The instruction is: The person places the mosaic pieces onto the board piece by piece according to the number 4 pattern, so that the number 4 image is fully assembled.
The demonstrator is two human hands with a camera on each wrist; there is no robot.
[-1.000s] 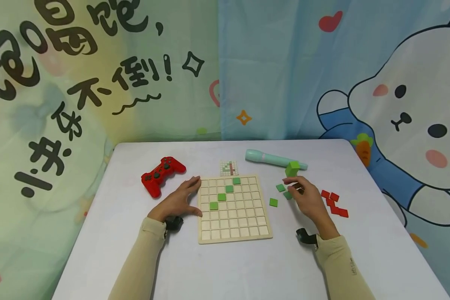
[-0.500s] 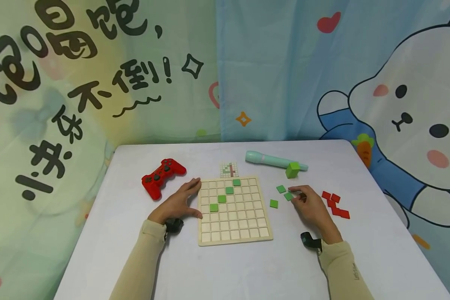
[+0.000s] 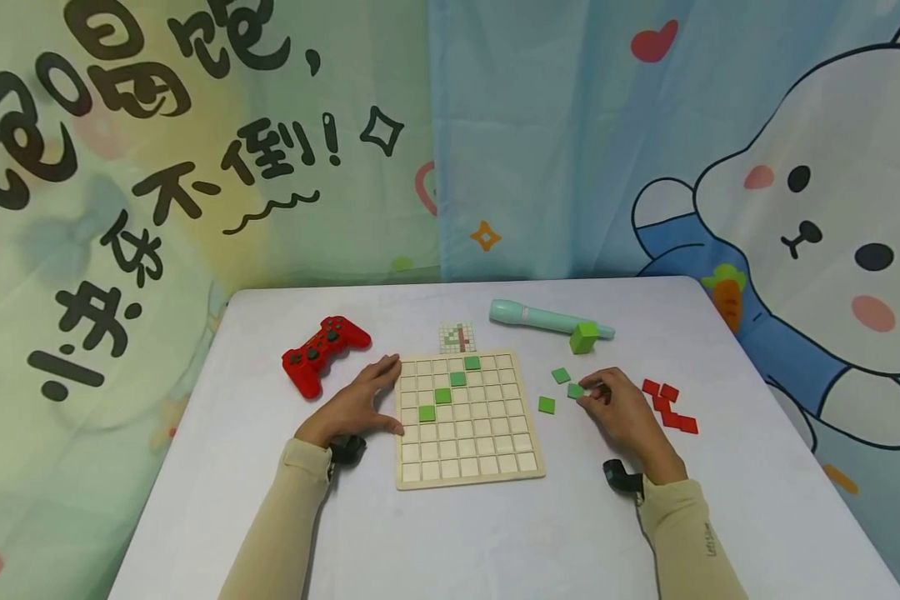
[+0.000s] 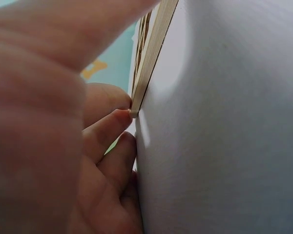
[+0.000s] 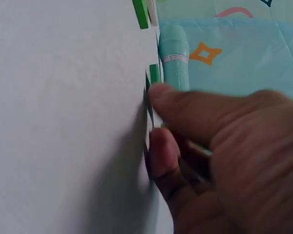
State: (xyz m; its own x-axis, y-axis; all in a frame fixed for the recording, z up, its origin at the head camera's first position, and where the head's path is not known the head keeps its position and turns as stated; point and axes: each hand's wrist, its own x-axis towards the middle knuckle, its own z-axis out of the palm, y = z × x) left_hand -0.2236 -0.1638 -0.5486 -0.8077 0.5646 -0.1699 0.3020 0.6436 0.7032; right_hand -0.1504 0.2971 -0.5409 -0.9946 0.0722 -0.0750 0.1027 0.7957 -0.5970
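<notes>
Board [image 3: 468,430] — flat, slightly askew — right hand [image 3: 624,417] pinching green tile [image 3: 573,391].

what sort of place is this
Probably an indoor tabletop play or recording set-up: a white table before a cartoon-printed cloth backdrop, with a gridded board and loose coloured tiles on it.

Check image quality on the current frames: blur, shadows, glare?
Head: light fairly even, board grid legible, narrow shadow beside the left sleeve; left wrist: dim, near part of the left grip soft, bright patch on the tabletop beside the board; right wrist: right grip blurred, broad soft shadow on the tabletop; no strong glare in any view.
</notes>
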